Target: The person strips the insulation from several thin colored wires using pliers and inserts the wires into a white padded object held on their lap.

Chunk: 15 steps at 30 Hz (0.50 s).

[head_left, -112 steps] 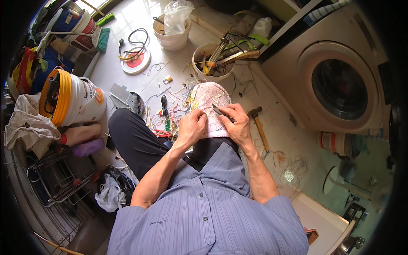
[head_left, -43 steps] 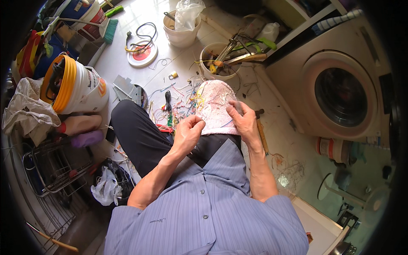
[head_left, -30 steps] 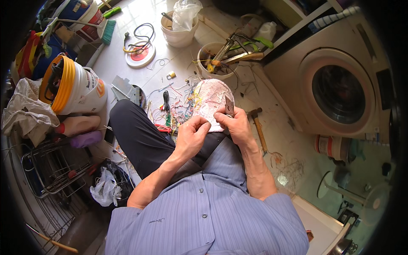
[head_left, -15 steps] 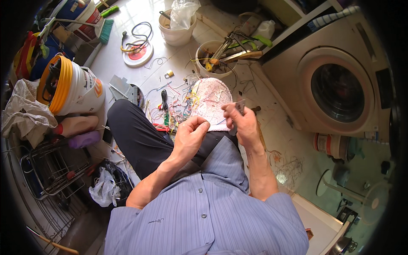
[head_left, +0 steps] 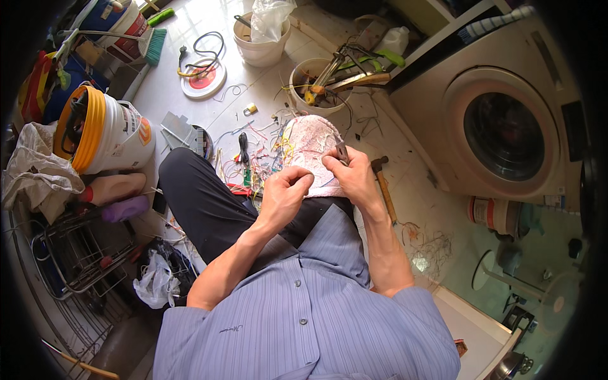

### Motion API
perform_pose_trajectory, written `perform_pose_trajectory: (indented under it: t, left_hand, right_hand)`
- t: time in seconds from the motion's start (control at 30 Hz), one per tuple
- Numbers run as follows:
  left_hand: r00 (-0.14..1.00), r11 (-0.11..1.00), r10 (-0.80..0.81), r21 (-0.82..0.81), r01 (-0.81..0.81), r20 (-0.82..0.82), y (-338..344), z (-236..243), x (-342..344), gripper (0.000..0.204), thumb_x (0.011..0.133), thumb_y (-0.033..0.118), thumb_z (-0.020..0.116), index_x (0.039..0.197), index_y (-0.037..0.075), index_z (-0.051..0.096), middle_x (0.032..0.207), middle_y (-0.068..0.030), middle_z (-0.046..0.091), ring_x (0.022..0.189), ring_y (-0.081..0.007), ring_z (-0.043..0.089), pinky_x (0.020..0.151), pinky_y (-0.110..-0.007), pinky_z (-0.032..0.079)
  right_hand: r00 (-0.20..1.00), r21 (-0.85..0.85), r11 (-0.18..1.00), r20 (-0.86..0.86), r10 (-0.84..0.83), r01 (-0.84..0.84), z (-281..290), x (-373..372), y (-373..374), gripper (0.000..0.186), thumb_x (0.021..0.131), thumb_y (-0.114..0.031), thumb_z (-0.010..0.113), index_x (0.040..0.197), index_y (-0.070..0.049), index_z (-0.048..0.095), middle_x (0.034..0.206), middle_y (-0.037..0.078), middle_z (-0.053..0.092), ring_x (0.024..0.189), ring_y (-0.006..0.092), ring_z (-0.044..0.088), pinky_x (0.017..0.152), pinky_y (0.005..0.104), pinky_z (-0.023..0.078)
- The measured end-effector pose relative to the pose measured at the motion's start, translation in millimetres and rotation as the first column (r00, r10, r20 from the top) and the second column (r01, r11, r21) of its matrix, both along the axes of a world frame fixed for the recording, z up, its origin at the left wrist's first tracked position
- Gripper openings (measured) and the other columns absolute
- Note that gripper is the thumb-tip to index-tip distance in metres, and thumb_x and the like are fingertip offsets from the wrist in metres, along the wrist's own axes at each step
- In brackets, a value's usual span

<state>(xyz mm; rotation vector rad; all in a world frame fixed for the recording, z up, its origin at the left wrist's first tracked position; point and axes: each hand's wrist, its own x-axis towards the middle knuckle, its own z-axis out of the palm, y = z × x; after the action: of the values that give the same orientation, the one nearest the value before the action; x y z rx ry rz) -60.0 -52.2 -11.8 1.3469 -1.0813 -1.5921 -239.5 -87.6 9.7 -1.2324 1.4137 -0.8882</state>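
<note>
Over my lap, my left hand (head_left: 282, 193) is closed, thumb pressed to the curled fingers; whatever is pinched in it is too small to make out. My right hand (head_left: 356, 178) grips dark metal pliers (head_left: 342, 152), their jaws pointing up and away from me and the handles mostly hidden in the palm. Beneath and beyond both hands lies a pink fuzzy pad (head_left: 307, 138) strewn with thin wire scraps. A heap of coloured wires (head_left: 269, 152) spreads to its left, beside a black bundled cord (head_left: 244, 147).
Right of the pad lies a hammer (head_left: 384, 190). A tool bucket (head_left: 297, 85) and a white bucket (head_left: 263, 50) stand ahead. A washing machine (head_left: 430, 114) flanks the right; a white-and-orange bucket (head_left: 130, 139) and wire rack (head_left: 82, 259) the left. A padlock (head_left: 251, 109) sits on the floor.
My right hand has turned, bringing the pliers' jaws to point forward, and shifted slightly left. The hammer by the pad shows more fully. My left hand stays pinched, nearly in place.
</note>
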Motion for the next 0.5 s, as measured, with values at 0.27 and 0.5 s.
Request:
perform_pose_trajectory:
  t: [0.27,0.5]
  left_hand:
    - [0.997,0.997,0.027,0.071,-0.032,0.073,-19,-30,-15,0.017,0.091,0.014,0.063,0.090,-0.002,0.070,0.072,-0.0013,0.065,0.060,-0.0063,0.054,0.054,-0.023,0.043]
    - [0.951,0.998,0.067,-0.012,-0.066,0.302,-29,-54,-21,0.018,0.088,0.013,0.063,0.084,-0.003,0.071,0.067,-0.0030,0.066,0.057,-0.0086,0.058,0.053,-0.027,0.047]
  right_hand:
    - [0.968,0.001,1.000,-0.250,0.026,-0.027,-42,-19,-22,0.026,0.086,-0.020,0.072,0.095,0.004,0.068,0.081,0.014,0.068,0.072,0.0181,0.062,0.068,0.0320,0.050]
    - [0.855,-0.332,0.936,-0.513,-0.074,-0.118,-39,-20,2,0.029,0.091,-0.021,0.068,0.113,-0.003,0.065,0.100,0.018,0.063,0.091,0.0351,0.064,0.077,0.0395,0.052]
